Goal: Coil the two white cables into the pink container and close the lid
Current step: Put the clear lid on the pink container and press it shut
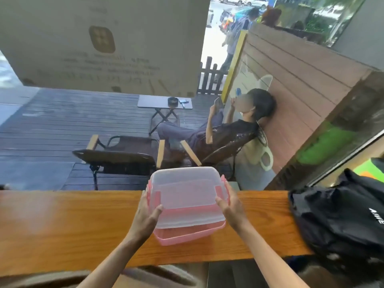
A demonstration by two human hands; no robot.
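On the long wooden counter [62,225], the left hand [145,217] and right hand [230,206] are gripping the translucent lid [185,196] by its sides over the pink rectangular plastic container [187,235]. It is likely being seated; latching follows. No white cables are showing. Right, the black bag [340,215] is showing partial lettering, unreadable.

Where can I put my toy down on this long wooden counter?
The wooden counter is bare from its left end up to the left hand. A smaller bare strip lies between the right hand and the black bag. The middle is crowded: both hands hold the translucent lid over the pink container.
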